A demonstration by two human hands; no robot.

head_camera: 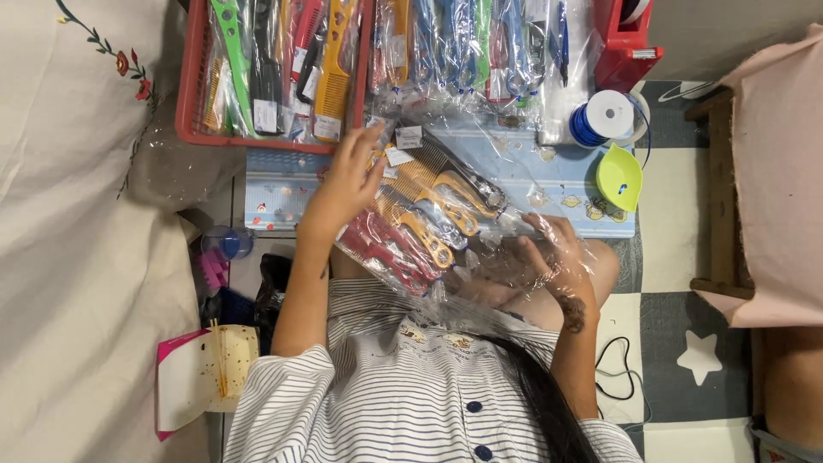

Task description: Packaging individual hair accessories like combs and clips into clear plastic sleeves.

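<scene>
Combs (420, 219) in clear sleeves, bundle on lap.
L hand (347, 180) open, fingers flat on bundle; R hand (557, 253) grips clear bag (506, 274). Best keep bundle squared w/ mouth wide.

A floor of dark grey and white square tiles (677, 317), one bearing a white star (700, 356), shows at the right. A low brown wooden stool (722, 197) stands at the far right under pink cloth (780, 171). At the left lies cream cloth embroidered with red flowers (69, 171).
</scene>
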